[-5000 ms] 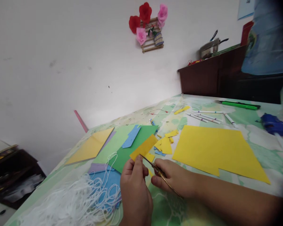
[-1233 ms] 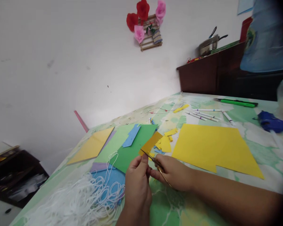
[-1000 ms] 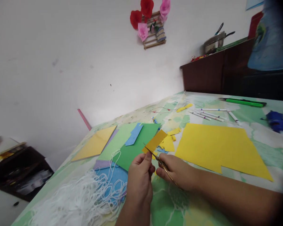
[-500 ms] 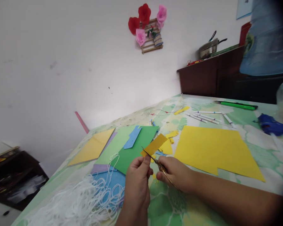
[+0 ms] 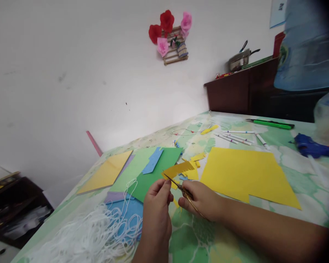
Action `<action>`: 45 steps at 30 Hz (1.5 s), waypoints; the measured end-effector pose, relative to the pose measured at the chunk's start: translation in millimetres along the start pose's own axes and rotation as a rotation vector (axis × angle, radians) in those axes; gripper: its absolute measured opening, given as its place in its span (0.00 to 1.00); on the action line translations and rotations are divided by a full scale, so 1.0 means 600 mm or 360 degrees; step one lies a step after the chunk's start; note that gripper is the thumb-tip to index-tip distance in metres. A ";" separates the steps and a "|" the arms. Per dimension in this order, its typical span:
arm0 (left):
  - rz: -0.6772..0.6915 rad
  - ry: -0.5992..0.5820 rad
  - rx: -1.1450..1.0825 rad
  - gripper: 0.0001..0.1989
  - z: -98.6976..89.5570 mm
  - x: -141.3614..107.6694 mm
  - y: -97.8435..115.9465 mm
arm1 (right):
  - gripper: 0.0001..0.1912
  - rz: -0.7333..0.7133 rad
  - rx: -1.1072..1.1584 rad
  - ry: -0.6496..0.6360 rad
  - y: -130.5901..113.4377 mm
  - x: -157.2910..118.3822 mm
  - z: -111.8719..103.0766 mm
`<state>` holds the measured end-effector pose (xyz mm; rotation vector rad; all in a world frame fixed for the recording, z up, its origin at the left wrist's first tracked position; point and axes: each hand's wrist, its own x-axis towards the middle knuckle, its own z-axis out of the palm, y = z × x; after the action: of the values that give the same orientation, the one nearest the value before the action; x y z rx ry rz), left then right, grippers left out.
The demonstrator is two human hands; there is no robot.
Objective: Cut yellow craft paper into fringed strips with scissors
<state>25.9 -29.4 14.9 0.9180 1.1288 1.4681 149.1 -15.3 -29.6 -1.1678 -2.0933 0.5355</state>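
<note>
My left hand (image 5: 157,201) is pinching the near end of the yellow strip (image 5: 177,170) above the table (image 5: 192,236), between green sheet (image 5: 168,157) and scraps (image 5: 192,174), while my right hand (image 5: 201,199) is gripping the scissors (image 5: 185,190) — their blades are crossing the strip just beside my thumb. I'm risking a nick if they slip, or a severed strip if a notch runs too deep. A wall sheet (image 5: 276,15) is showing what looks like sideways "AV" — the bottle's (image 5: 307,69) label (image 5: 283,54) is too blurred for reading.
</note>
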 end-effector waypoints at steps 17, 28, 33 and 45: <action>0.0086 -0.0048 0.0147 0.08 -0.001 0.002 -0.006 | 0.26 0.0025 0.0085 -0.0031 0.001 0.002 -0.001; 0.0100 0.0011 0.0148 0.08 -0.002 0.000 -0.007 | 0.25 0.0018 0.0102 -0.0055 0.003 0.002 0.002; 0.0113 0.0058 0.0178 0.09 0.001 -0.001 -0.004 | 0.23 -0.0014 0.0109 -0.0137 0.002 0.001 0.001; 0.0040 0.0020 0.0051 0.09 -0.002 0.001 -0.007 | 0.23 -0.0031 0.0079 -0.0142 0.000 0.002 0.001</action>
<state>25.7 -29.2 10.6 0.9496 1.1571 1.4818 148.2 -14.4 -29.8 -1.1129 -2.1519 0.6372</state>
